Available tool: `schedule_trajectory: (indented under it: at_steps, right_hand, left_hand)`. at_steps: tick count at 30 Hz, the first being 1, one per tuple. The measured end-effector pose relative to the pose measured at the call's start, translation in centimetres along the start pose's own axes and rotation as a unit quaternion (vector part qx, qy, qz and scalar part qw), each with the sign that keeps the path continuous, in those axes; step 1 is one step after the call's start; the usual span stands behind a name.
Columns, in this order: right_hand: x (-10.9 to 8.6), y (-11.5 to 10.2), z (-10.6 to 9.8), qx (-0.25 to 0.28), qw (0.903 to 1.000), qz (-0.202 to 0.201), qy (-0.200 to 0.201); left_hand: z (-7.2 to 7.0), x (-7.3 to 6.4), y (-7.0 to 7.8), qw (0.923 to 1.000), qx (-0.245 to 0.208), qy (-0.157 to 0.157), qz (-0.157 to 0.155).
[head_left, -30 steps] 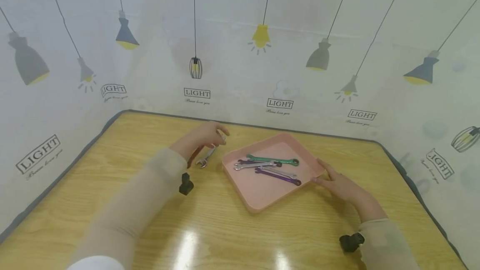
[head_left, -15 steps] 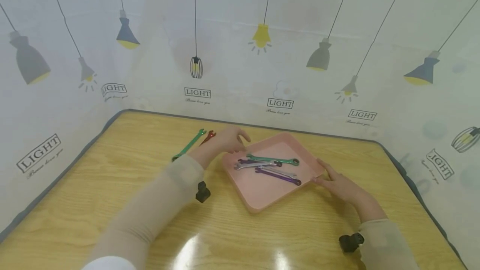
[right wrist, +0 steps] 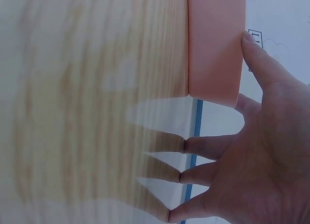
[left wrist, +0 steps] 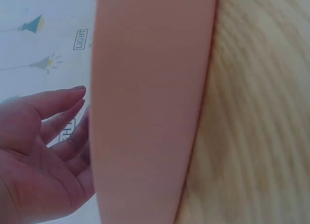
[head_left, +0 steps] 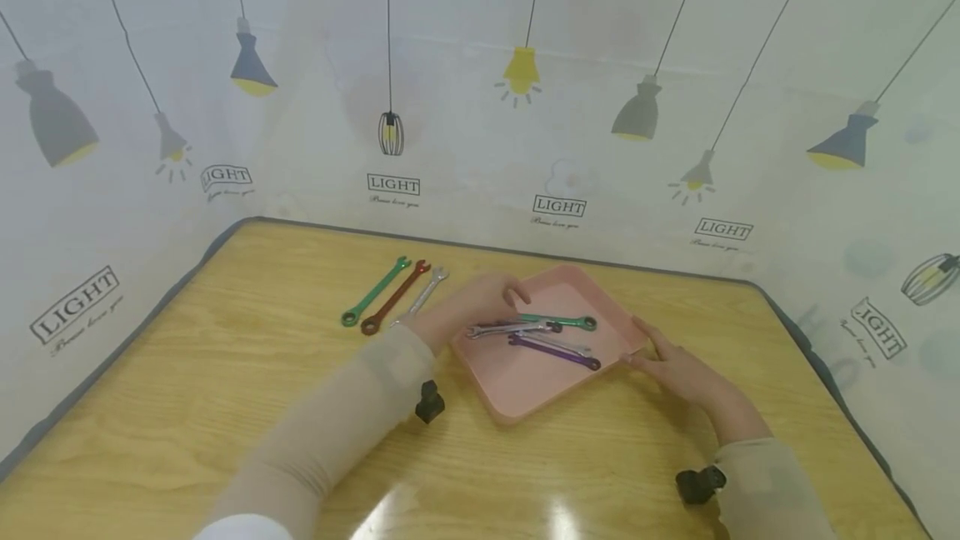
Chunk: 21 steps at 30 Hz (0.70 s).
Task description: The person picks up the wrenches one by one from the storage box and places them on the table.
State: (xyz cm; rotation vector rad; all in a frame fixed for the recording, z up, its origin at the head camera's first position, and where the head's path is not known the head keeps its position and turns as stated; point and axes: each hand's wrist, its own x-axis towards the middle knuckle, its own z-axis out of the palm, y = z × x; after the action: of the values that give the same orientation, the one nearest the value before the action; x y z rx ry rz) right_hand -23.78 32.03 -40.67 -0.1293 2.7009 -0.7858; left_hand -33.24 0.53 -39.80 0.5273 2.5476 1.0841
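Note:
My left hand (head_left: pixel 480 304) reaches over the left wall of the pink tray (head_left: pixel 510 394), its thumb and fingers apart near the wrenches. Inside lie a green wrench (head_left: pixel 570 322), silver wrenches and a purple wrench (head_left: pixel 558 354), partly overlapping. The left wrist view has the left hand (left wrist: pixel 43 151) beyond the tray wall (left wrist: pixel 145 107), which hides its fingertips. At the tray's right corner, my right hand (head_left: pixel 690 373) straddles the corner with straight thumb and forefinger. In the right wrist view its other fingertips (right wrist: pixel 175 215) stand spread on the tabletop.
Left of the tray, a green wrench (head_left: pixel 377 292), a red wrench (head_left: pixel 396 298) and a silver wrench (head_left: pixel 432 283) lie side by side on the wooden table (head_left: pixel 187 390). Behind rises a pale wall (head_left: pixel 465 157) printed with lamps.
My left hand has moved right, from over the loose wrenches to inside the tray. The three wrenches on the table have come into view. The right hand stays at the tray corner.

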Motion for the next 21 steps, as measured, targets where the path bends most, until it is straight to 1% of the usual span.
schedule_trajectory:
  at_steps: [4,9,13,21]
  right_hand:
    - [0.0,-0.1,0.0,-0.002,1.0,-0.002,0.002]
    - [-0.2,-0.3,-0.1,-0.005,0.9999,-0.008,0.006]
    - [-0.2,-0.3,-0.1,-0.008,0.9999,-0.011,0.007]
    - [-0.1,0.0,0.1,-0.005,0.9999,-0.008,0.006]
  left_hand:
    - [0.7,0.1,-0.2,0.9999,-0.004,0.001,0.012]
    - [1.1,0.2,-0.6,0.9998,-0.019,0.002,0.009]
    - [1.3,0.3,-0.9,0.9997,-0.02,-0.001,0.011]
    - [1.5,0.2,-1.4,0.9996,-0.027,-0.011,0.003]
